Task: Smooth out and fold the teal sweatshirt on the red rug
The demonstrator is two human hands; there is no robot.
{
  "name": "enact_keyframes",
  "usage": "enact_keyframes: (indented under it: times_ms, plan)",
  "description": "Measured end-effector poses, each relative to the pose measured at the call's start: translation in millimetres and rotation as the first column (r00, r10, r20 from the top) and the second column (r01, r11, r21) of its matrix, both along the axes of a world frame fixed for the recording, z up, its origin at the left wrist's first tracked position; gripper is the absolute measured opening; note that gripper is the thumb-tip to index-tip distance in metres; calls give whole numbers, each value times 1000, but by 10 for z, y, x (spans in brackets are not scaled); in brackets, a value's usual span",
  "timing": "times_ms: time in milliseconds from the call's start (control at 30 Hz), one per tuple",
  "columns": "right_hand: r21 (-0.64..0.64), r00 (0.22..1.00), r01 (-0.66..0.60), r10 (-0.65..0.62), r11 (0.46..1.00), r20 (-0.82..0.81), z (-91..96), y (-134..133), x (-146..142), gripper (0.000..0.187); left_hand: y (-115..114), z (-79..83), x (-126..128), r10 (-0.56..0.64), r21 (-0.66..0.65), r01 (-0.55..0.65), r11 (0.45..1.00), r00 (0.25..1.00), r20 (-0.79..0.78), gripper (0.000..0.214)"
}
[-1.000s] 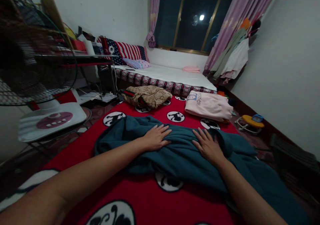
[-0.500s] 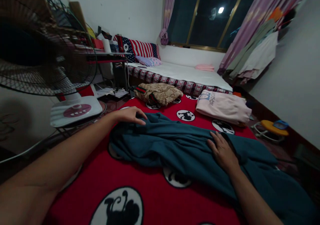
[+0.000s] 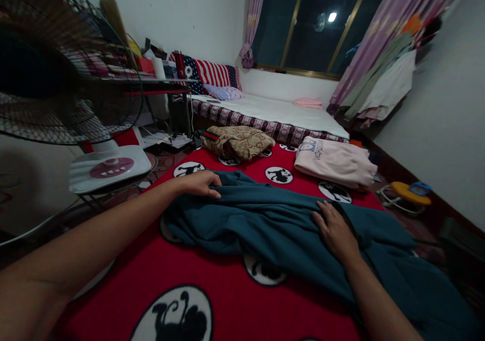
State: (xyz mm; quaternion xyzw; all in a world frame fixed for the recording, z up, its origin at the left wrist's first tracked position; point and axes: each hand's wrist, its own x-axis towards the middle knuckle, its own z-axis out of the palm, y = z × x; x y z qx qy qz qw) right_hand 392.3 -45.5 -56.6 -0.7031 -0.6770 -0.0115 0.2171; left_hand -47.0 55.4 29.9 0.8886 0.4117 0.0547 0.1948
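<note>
A dark teal garment [image 3: 261, 214] lies rumpled across the red blanket, its folds running from left to right. My left hand [image 3: 200, 183] is at the garment's far left end, thumb and fingers apart, slightly curved over the cloth. Flat on the right part of the garment rests my right hand [image 3: 336, 232], fingers stretched out, beside a dark band in the cloth. Which garment it is, I cannot tell. Its right end runs under my right forearm.
Beneath it all is a red blanket [image 3: 235, 300] with black-and-white round prints. Beyond the garment lie a tan patterned folded garment [image 3: 242, 141] and a folded pale pink sweatshirt [image 3: 333, 161]. A fan [image 3: 109, 161] stands at left; a yellow stool [image 3: 411, 193] is at right.
My left hand has come down slightly onto the cloth, its thumb and fingers a little closer together. The right hand stays on the garment. The view has shifted slightly.
</note>
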Motion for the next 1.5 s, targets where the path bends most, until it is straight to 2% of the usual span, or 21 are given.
enact_keyframes:
  times_ms: [100,167,233,300,367,400,467,533,633,700,800,867,967,1000,1067,1167,1267,1333,1433,1500]
  plan:
    - [14,1000,1,-1,1000,-4,3,-6,-5,62,52,-6,3,15,-155,-14,988,1000,8,45]
    - [17,1000,1,-1,1000,-4,-1,-5,-4,62,120,10,34,88,-137,-86,987,996,8,45]
    - [24,1000,-3,3,1000,1,-12,-5,-2,61,201,21,91,189,-6,-189,982,982,14,35]
    - [49,1000,-9,8,999,12,-28,-11,1,59,279,11,163,267,204,-265,942,964,21,27]
    - [98,1000,-11,8,995,30,-36,-25,1,56,335,-29,234,280,353,-265,897,960,8,34]
    - [131,999,-16,10,991,45,-31,-31,-3,55,353,-59,264,264,363,-244,899,965,-6,38]
    - [202,994,-55,36,978,99,9,-32,-28,52,361,-132,313,227,302,-206,931,973,-37,42]
    - [251,982,-141,103,958,162,99,-1,-93,46,332,-206,346,223,252,-204,946,974,-49,41]
    - [278,959,-272,236,921,155,308,124,-303,38,219,-282,371,208,319,-202,926,978,14,31]
    - [286,949,-316,305,905,81,444,246,-509,38,103,-291,368,148,410,-170,896,985,85,23]
    - [228,926,-368,377,901,3,552,429,-826,52,-101,-255,339,41,590,-104,801,992,119,14]
    - [146,923,-382,386,913,1,535,520,-973,67,-222,-225,305,-39,674,-48,737,993,114,12]
    - [50,953,-303,303,952,16,415,589,-1032,80,-323,-204,237,-148,713,51,699,986,75,12]
    - [43,962,-274,273,961,18,367,596,-1012,76,-333,-204,210,-152,713,69,698,987,54,12]
    - [74,969,-248,247,966,23,289,587,-942,55,-331,-205,156,-112,701,69,710,994,16,14]
    - [221,961,-278,271,935,62,246,529,-846,24,-315,-181,90,7,672,1,741,1000,-9,26]
    - [386,960,-279,255,879,114,272,450,-825,20,-316,-110,51,101,616,-79,784,995,-1,43]
    - [452,966,-259,228,854,125,298,403,-835,20,-310,-40,24,169,542,-149,827,985,13,48]
    - [499,972,-236,209,834,111,329,351,-849,18,-246,99,-38,291,369,-281,886,956,30,49]
    - [514,974,-227,203,827,104,344,331,-853,18,-148,212,-78,321,228,-315,921,947,15,51]
